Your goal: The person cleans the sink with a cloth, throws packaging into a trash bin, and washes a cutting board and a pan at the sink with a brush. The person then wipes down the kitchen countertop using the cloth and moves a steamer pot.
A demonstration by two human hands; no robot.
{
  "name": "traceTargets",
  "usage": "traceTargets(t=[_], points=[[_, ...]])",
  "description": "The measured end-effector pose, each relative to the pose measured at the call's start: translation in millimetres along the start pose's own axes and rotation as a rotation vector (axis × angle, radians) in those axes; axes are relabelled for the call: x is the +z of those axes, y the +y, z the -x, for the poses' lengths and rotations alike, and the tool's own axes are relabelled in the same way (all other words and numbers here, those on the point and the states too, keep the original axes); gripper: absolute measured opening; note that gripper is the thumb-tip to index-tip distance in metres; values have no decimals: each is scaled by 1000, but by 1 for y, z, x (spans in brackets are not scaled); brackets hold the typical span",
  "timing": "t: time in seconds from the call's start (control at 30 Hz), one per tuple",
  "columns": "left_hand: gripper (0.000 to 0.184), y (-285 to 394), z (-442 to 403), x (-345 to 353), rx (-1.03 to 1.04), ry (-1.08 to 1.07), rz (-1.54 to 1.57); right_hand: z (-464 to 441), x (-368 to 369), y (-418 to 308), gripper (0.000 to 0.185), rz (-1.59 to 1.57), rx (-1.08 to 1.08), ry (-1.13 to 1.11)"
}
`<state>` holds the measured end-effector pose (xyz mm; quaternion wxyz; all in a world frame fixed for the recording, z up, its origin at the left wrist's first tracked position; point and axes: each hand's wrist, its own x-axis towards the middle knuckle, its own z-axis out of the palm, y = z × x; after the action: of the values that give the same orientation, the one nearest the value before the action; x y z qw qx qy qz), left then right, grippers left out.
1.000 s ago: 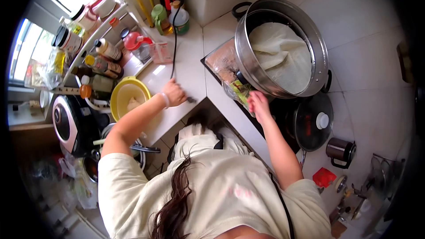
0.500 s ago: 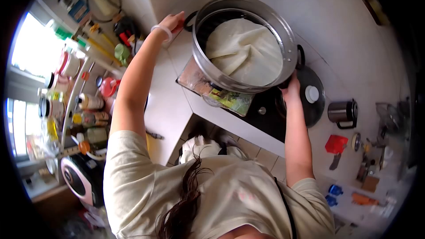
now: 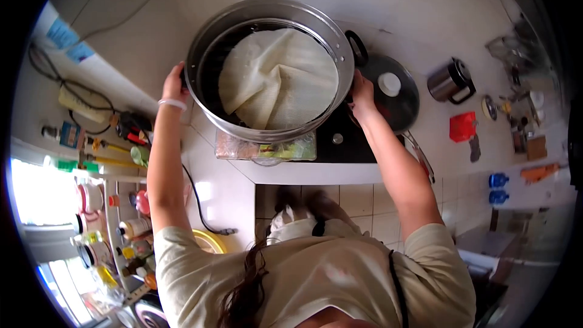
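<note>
A large round steel steamer pot (image 3: 270, 132) stands over the stove, with a creased pale cloth (image 3: 279, 79) lying inside it. My left hand (image 3: 174, 85) is closed at the pot's left side, where the handle is mostly hidden. On the right side my right hand (image 3: 362, 92) is wrapped round the lower part of the pot's side, below a black handle (image 3: 357, 48). Under the pot's front edge shows a plastic-wrapped packet (image 3: 240, 148) with a colourful print.
Right of the pot lie a dark glass lid (image 3: 404, 94) with a white knob, a steel kettle (image 3: 450, 81) and a red item (image 3: 463, 126). A power cord (image 3: 195, 197) crosses the left counter near a yellow bowl (image 3: 209, 241). Bottles (image 3: 135, 227) fill a rack at lower left.
The view has turned towards the stove, so the pot appears further left. My left hand has moved from the counter to the pot's left side; my right hand has come to its right side.
</note>
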<state>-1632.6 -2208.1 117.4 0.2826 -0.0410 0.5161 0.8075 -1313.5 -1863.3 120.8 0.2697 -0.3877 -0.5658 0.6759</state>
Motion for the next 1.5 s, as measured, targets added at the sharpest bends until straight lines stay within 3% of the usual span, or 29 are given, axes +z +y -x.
traceTargets(t=[0.1, 0.23, 0.33, 0.47, 0.5, 0.6, 0.63, 0.7, 0.8, 0.93, 1.03, 1.07, 1.13, 1.2, 1.4, 1.5], points=[[31, 24, 48, 43, -10, -97, 9, 20, -36, -23, 42, -32, -23, 41], [40, 26, 115, 100, -38, -391, 32, 59, -107, -58, 41, -17, -15, 152], [42, 1, 170, 154, -65, -402, -22, 117, -184, -90, 37, -28, 2, 130], [40, -63, 183, 194, 132, -550, -225, 189, -308, -99, 35, -157, 5, 171], [39, -75, 206, 225, -2, -598, -127, 206, -339, -99, 35, -167, 9, 229], [39, -130, 224, 286, -121, -835, -209, 251, -436, -103, 35, -153, 19, 360], [39, -155, 237, 306, -140, -855, -213, 271, -468, -104, 35, -177, 18, 399], [39, -204, 300, 389, -270, -681, -95, 311, -530, -108, 35, -219, 6, 455], [39, -272, 341, 473, -431, -945, -129, 351, -620, -93, 35, -243, -11, 609], [28, -370, 402, 592, -571, -980, -322, 388, -740, -71, 34, -234, -5, 789], [26, -444, 428, 680, -712, -1155, -376, 390, -815, -56, 32, -321, -23, 969], [30, -471, 413, 704, -843, -1373, -305, 387, -838, -54, 31, -431, -31, 1085], [26, -521, 447, 766, -729, -1189, -492, 394, -908, -37, 29, -390, -38, 1071], [29, -567, 463, 821, -754, -1126, -539, 386, -952, -41, 24, -356, -49, 1112], [35, -702, 469, 980, -869, -1423, -547, 343, -1086, -68, 21, -288, -30, 1222], [34, -747, 482, 1057, -897, -1349, -598, 304, -1173, -72, 24, -345, -24, 1291]])
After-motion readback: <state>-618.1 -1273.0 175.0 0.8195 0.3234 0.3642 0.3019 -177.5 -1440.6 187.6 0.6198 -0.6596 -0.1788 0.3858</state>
